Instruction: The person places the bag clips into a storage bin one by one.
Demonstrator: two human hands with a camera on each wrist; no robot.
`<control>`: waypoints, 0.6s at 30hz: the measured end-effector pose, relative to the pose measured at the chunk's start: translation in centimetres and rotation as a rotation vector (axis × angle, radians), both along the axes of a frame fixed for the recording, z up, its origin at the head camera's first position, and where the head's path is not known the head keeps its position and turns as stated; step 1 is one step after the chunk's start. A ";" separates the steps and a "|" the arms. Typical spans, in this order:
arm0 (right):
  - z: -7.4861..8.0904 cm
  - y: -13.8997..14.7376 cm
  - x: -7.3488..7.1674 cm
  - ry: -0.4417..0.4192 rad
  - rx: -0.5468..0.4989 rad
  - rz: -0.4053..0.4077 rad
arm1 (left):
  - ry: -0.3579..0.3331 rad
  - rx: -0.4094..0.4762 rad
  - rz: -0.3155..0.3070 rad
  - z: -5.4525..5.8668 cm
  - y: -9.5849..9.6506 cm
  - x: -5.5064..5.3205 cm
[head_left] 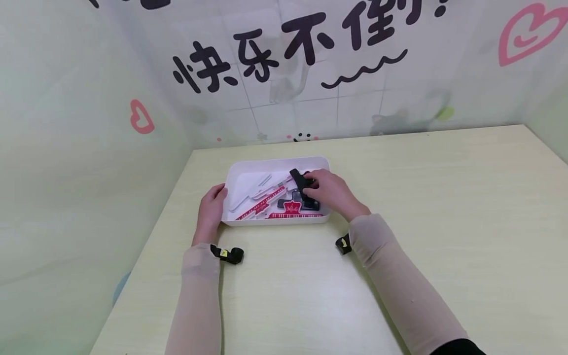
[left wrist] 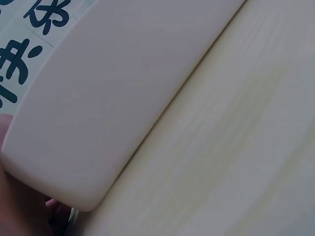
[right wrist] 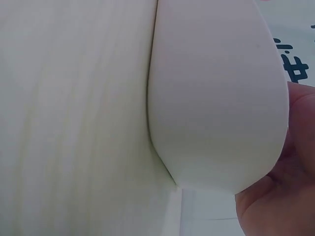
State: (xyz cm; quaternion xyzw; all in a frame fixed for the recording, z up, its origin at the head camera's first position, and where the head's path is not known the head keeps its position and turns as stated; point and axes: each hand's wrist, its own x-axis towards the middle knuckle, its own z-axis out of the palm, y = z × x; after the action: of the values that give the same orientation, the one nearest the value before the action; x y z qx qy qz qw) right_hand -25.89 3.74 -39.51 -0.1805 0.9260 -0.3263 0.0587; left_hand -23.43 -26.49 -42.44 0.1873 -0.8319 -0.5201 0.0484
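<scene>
A shallow white tray (head_left: 248,167) stands on the table with several small things in it. My left hand (head_left: 210,212) grips the tray's left side, thumb at the rim. My right hand (head_left: 334,192) reaches over the right side and pinches a black bar-shaped thing (head_left: 300,180); its exact kind does not show. Under it lie another dark piece (head_left: 284,203) and red-and-white printed strips (head_left: 266,201). Clear or white slim pieces (head_left: 248,197) lie at the tray's left. Both wrist views show mainly the tray's outer wall (left wrist: 108,98), with part of each hand at the edge.
The pale wooden table (head_left: 443,222) extends to the right and in front of the tray. A printed cloth backdrop (head_left: 284,108) hangs behind it, with another light cloth (head_left: 66,197) along the left side. Small black wrist cameras (head_left: 232,255) sit near the tray's front.
</scene>
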 end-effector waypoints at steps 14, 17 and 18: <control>-0.1 -0.2 0.1 0.073 0.078 0.011 | 0.012 0.001 -0.012 -0.1 -0.1 -0.1; -0.1 -0.2 0.1 0.064 0.089 0.019 | 0.016 0.004 -0.013 -0.2 -0.1 -0.1; -0.1 -0.3 0.1 0.058 0.096 0.021 | 0.015 0.005 -0.013 -0.2 -0.1 -0.1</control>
State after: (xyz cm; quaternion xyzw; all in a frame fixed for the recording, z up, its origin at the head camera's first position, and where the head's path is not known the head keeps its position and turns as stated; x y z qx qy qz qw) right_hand -25.76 3.48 -39.60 -0.1964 0.9400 -0.2756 0.0435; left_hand -23.53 -26.62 -42.68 0.1784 -0.8313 -0.5239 0.0508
